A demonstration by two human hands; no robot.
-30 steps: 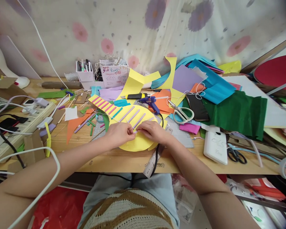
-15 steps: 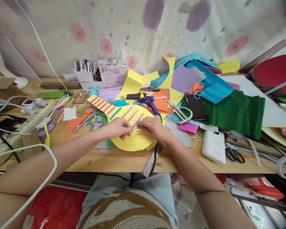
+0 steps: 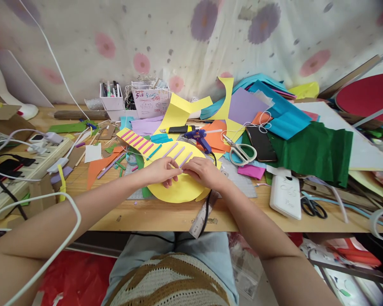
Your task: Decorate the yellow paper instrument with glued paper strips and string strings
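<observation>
A yellow paddle-shaped cutout [image 3: 175,193] lies in front of me, its narrow neck pointing up and left. Pink strips [image 3: 135,139] cross the neck, then a blue strip [image 3: 154,152] and a few slanted purple strips [image 3: 186,159] on the wide part. Over the wide part, my left hand [image 3: 164,171] pinches with thumb and forefinger. My right hand [image 3: 202,171] meets it there, fingers bent and closed. A thin purple strip is between their fingertips, mostly covered by the fingers. Just beyond the cutout rests a blue glue gun [image 3: 198,136].
Near the glue gun lie a yellow-black utility knife [image 3: 178,129], white-handled scissors [image 3: 241,154] and a phone [image 3: 261,143]. A white power bank [image 3: 286,197] is at right. Coloured sheets, including dark green [image 3: 315,153], pile behind. A power strip [image 3: 28,157] with cables stands left.
My hands have drawn closer together at the fingertips, the left shifting slightly right. Less of the purple strip between them shows now. The cutout stays about where it was.
</observation>
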